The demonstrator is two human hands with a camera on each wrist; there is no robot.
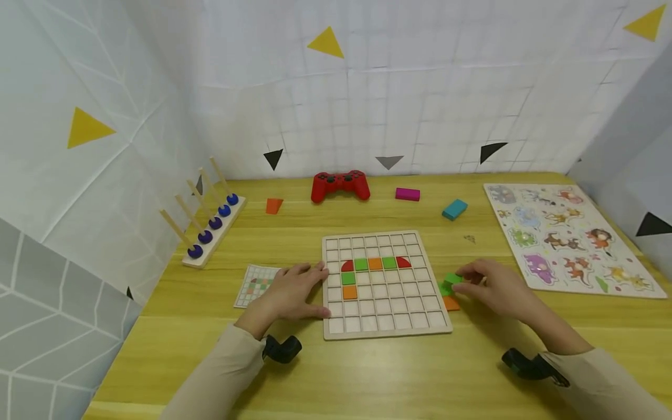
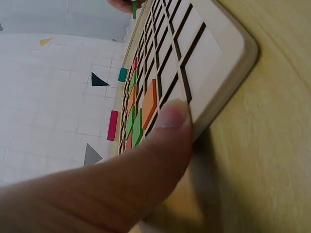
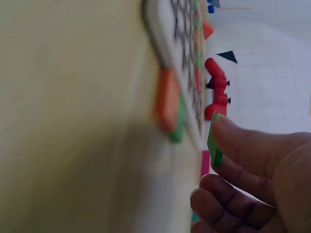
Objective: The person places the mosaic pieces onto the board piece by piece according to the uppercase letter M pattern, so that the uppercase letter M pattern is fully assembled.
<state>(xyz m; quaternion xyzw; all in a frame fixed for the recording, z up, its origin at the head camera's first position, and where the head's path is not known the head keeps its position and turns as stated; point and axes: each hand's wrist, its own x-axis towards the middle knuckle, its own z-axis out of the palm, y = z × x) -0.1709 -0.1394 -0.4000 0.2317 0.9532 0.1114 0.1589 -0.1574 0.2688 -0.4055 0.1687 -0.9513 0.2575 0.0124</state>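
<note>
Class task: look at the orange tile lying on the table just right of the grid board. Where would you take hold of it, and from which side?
Pinch the orange tile by its two thin side edges, coming from above and the right. It lies flat, the grid board blocks its left, and a green tile sits against it behind, so the right side looks most open to a grip.

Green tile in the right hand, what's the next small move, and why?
Probably carry the green tile left over the grid board toward an empty cell: the right hand pinches it beside the board, while the left hand rests on the board's left edge.
</note>
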